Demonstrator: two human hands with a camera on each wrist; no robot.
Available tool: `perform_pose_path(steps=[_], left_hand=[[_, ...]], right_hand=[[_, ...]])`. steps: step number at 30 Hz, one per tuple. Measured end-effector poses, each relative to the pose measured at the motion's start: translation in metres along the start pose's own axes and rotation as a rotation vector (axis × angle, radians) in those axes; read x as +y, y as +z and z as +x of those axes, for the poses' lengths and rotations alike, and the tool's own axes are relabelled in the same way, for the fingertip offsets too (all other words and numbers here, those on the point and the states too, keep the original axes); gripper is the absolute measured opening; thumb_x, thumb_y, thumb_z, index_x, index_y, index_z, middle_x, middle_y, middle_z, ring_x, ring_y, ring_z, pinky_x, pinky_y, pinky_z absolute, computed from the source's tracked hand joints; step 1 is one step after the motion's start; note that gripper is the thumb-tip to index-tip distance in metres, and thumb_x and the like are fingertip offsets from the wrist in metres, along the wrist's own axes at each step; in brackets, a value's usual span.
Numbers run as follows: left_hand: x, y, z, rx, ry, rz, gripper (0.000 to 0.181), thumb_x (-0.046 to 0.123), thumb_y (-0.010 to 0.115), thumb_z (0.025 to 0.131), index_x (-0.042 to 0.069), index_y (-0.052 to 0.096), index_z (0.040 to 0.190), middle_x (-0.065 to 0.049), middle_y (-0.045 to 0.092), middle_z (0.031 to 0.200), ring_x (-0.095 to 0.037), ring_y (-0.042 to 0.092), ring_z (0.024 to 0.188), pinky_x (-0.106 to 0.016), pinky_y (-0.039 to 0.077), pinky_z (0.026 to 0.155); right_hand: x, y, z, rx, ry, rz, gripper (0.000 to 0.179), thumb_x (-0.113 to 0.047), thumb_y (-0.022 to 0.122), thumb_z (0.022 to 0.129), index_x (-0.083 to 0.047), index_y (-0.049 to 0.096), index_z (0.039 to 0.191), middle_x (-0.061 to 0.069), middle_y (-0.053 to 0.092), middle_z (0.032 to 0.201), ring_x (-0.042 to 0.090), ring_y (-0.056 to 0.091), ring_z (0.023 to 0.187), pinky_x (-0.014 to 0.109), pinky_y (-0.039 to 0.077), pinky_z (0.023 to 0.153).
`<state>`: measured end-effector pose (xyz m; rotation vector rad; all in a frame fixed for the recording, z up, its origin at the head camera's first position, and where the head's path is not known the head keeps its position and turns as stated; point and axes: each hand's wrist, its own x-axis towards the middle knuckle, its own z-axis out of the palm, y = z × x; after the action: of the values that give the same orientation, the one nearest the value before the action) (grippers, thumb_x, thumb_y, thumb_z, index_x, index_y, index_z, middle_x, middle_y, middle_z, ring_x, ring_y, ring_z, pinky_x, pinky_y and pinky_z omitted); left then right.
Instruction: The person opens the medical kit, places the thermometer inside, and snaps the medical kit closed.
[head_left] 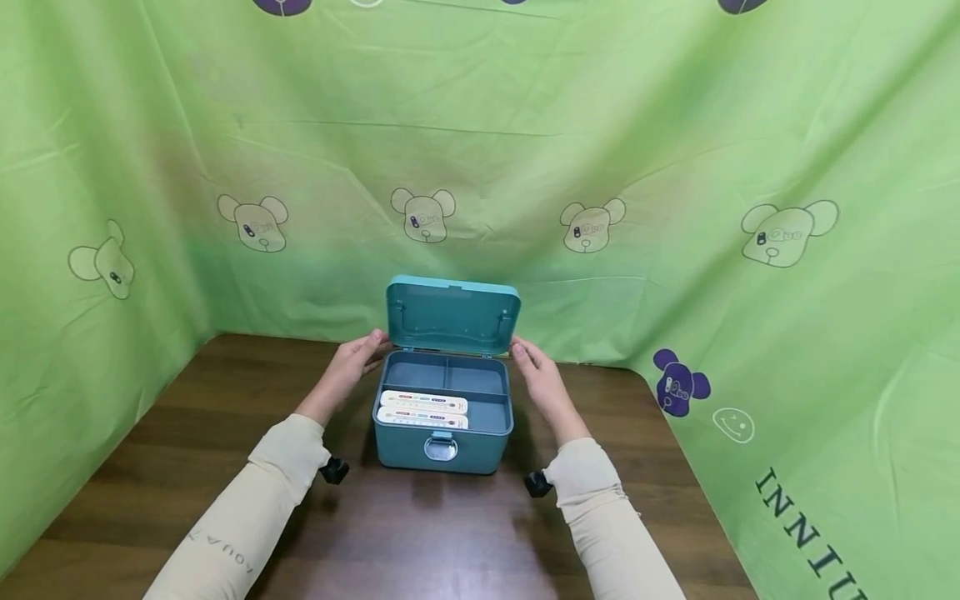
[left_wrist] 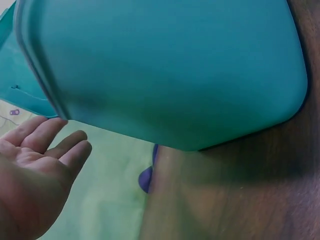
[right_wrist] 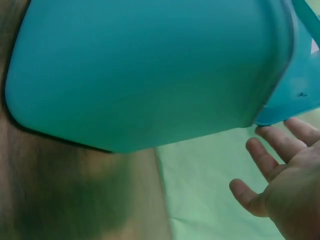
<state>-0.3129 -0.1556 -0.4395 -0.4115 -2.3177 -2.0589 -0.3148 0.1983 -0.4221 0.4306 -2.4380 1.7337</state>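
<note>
A teal storage box [head_left: 476, 457] stands on the table with its lid [head_left: 450, 315] raised at the back. Two white, flat, elongated packs with small coloured print, a rear one [head_left: 420, 403] and a front one [head_left: 420, 417], lie in its front compartment. Behind them a divider splits the back into two sections. My left hand [head_left: 352, 362] is at the lid's lower left corner, its fingertips [left_wrist: 60, 121] right at the hinge side, loosely extended. At the opposite corner is my right hand [head_left: 546, 385], fingers [right_wrist: 277, 142] spread and fingertips close against the lid's edge.
The brown wooden table [head_left: 420, 550] runs back to a green cloth [head_left: 480, 150] printed with bear heads, which hangs behind and along both sides. A silver clasp [head_left: 441, 448] sits on the box's front. Dark wrist devices hang under both sleeves.
</note>
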Motion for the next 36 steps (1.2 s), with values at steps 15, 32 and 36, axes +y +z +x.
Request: perform_pose_path(steps=[15,32,36], left_hand=[[0.036,-0.008,-0.004,-0.119,-0.031,0.233,0.094,0.076,0.013,0.100,0.007,0.045,0.155,-0.016,0.052,0.153,-0.035,0.042,0.147,-0.057,0.030,0.122],[0.059,-0.021,-0.005,-0.246,-0.121,0.264,0.093,0.078,0.027,0.098,0.007,0.046,0.154,-0.014,0.048,0.156,-0.032,0.040,0.149,-0.057,0.029,0.122],[0.066,-0.021,-0.008,-0.259,-0.128,0.241,0.085,0.072,0.036,0.100,0.005,0.050,0.151,-0.014,0.051,0.153,-0.032,0.043,0.147,-0.056,0.031,0.122]], right_hand=[[-0.033,-0.023,-0.004,-0.235,0.041,-0.082,0.084,-0.064,0.010,0.106,-0.004,0.046,0.153,0.019,0.049,0.155,0.037,0.040,0.147,0.063,0.022,0.122],[-0.050,-0.023,-0.007,-0.287,0.190,-0.052,0.092,-0.075,0.033,0.100,-0.004,0.037,0.158,0.019,0.039,0.161,0.036,0.033,0.151,0.062,0.013,0.125],[-0.054,-0.026,-0.012,-0.272,0.206,-0.062,0.090,-0.074,0.039,0.098,-0.005,0.043,0.156,0.018,0.042,0.160,0.035,0.036,0.149,0.061,0.014,0.125]])
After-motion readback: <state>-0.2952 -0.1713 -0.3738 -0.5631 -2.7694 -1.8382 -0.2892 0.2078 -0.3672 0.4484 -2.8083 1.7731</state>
